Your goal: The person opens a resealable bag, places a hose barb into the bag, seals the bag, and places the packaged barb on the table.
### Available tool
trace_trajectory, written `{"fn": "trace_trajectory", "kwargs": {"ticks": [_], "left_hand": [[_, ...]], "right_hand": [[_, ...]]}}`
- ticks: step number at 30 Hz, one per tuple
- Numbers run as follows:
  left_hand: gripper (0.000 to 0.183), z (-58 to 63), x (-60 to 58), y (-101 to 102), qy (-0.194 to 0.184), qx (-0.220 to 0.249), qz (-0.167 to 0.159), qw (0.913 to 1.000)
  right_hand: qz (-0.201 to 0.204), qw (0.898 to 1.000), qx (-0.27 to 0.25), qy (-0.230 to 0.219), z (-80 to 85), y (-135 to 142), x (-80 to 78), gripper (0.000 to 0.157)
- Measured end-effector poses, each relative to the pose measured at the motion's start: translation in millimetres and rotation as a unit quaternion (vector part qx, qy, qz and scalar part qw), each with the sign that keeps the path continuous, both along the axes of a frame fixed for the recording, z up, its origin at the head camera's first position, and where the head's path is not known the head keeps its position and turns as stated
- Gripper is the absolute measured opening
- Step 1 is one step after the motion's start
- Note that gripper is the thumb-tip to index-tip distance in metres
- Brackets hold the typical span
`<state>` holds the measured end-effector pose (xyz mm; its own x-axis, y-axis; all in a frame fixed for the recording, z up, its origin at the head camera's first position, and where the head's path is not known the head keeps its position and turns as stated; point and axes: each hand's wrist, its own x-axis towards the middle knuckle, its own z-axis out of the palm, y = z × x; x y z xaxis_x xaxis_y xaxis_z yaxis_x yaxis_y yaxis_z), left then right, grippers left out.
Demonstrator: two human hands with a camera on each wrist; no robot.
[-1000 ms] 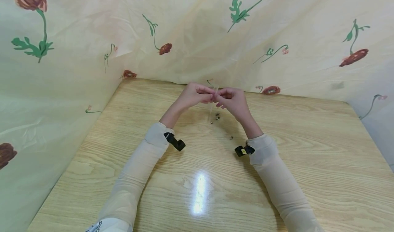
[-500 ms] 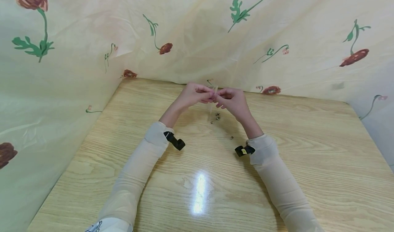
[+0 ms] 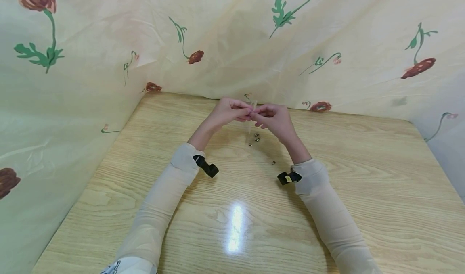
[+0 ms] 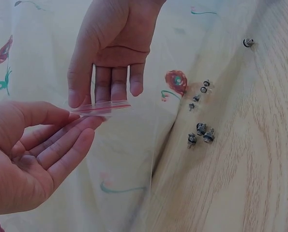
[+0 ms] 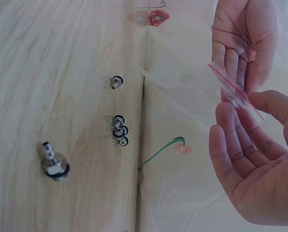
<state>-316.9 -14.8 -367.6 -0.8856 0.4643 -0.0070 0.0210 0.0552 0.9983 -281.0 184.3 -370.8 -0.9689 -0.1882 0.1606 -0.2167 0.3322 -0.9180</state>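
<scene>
Both hands meet near the back edge of the table, at the mouth of a small clear zip-lock bag (image 3: pixel 249 127) with a red line along its top (image 5: pixel 231 83). My left hand (image 3: pixel 229 111) pinches the bag's top between thumb and fingers. From the other side, my right hand (image 3: pixel 275 118) pinches the same strip, fingertips close to the left ones. In the left wrist view the bag's see-through body hangs below the red-lined strip (image 4: pixel 102 107). Small metal fittings (image 3: pixel 257 139) with black rings lie on the table beneath and in front of the hands.
One fitting (image 5: pixel 55 164) lies apart from the others, nearer the right wrist. The wood-grain table (image 3: pixel 203 217) ends at a flower-printed sheet (image 3: pixel 232 64) hanging behind and at the left. Each wrist wears a black camera mount (image 3: pixel 208 169).
The left fingertips have shifted slightly left along the bag's top, and the bag's angle has changed a little. Both arms stay nearly in place; the fittings have not moved.
</scene>
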Motion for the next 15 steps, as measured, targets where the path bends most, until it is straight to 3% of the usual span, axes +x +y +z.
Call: {"fn": "trace_trajectory", "kwargs": {"ticks": [15], "left_hand": [[0.025,-0.7,0.0,0.4,0.006,0.003,0.002,1.0]], "right_hand": [[0.001,1.0,-0.009,0.007,-2.4,0.3,-1.5,0.026]]}}
